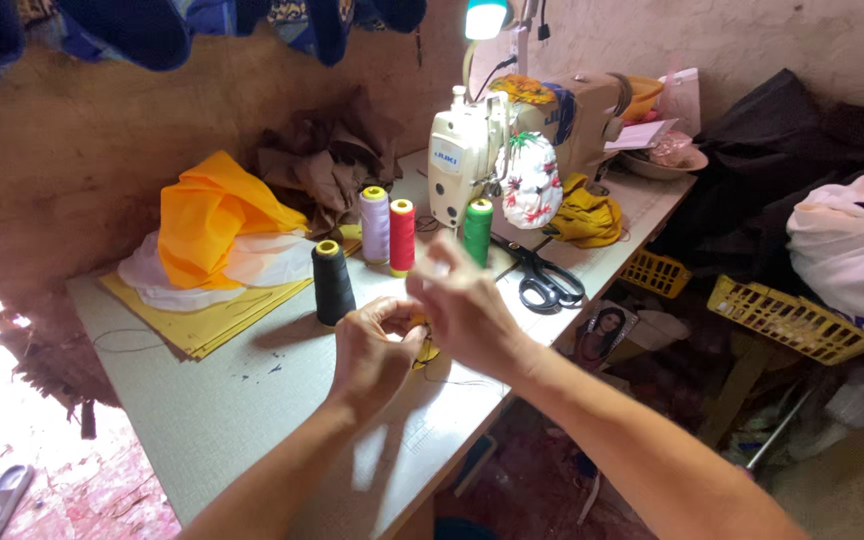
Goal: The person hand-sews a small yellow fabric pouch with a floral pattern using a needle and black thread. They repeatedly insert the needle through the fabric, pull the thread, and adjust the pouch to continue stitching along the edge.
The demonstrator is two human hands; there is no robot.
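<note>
Two hands meet above the front part of the sewing table point(252, 400), just in front of the black thread cone point(332, 283). The left hand point(377, 350) is curled, its fingertips pinched on a small yellow piece point(424, 350) that shows only as a sliver between the hands. The right hand point(467, 305) is closed in a pinch just above it, thumb and forefinger pressed together; what it grips is too fine to see, possibly a thread end.

The yellow piece is mostly hidden, so its kind cannot be fixed. Judged by what shows, it is small, light and soft, likely cloth; it should bend freely and needs a fingertip pinch at its edge rather than a full grip. A thin dark thread point(452, 380) trails on the table beside it; such thread is limp and slips easily.

Relative to the black thread cone: a lilac spool point(375, 224), a red spool point(402, 234) and a green spool point(478, 230) stand behind it to the right. Black scissors point(544, 280) lie well to its right. Orange cloth point(212, 215) lies behind it to the left. The sewing machine point(472, 160) stands behind the green spool.
</note>
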